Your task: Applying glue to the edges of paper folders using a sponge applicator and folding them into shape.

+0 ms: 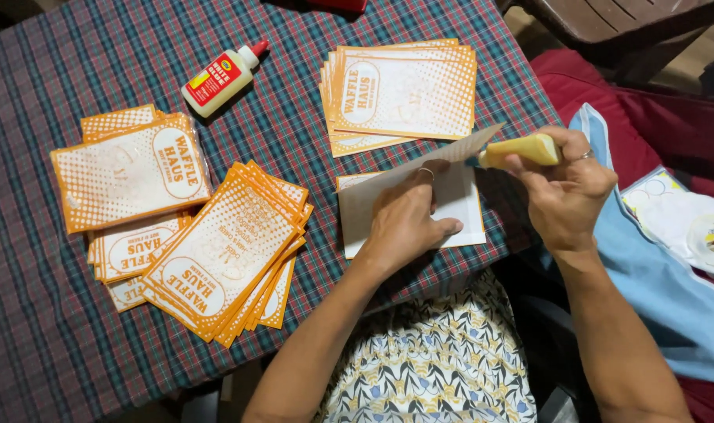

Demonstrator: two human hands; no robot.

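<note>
Gluing step: left hand [404,223] presses the paper bag [459,200] flat on the counter [294,133]; right hand [564,196] fingers grip the yellow glue bottle [521,150], nozzle at the raised flap. Next, likely: steady bead along the edge.

Paper, plastic and woven cloth on the table

The tablecloth [52,329] is woven checked cloth, matt and a little rough. The orange and white printed bags in the fanned stack [224,251], in the far stack [408,90] and in the left pile [130,176] look like thin paper with a matt print; the top one of the left pile seems to have a slightly shiny clear wrap. The sheet [459,200] under the left hand [404,223] is plain white paper, matt and smooth. The glue bottle [220,78] is smooth pale plastic with a glossy label. The right hand [568,196] holds a yellow tube [521,150] of smooth plastic. The blue cloth [654,290] is soft and matt.
</note>
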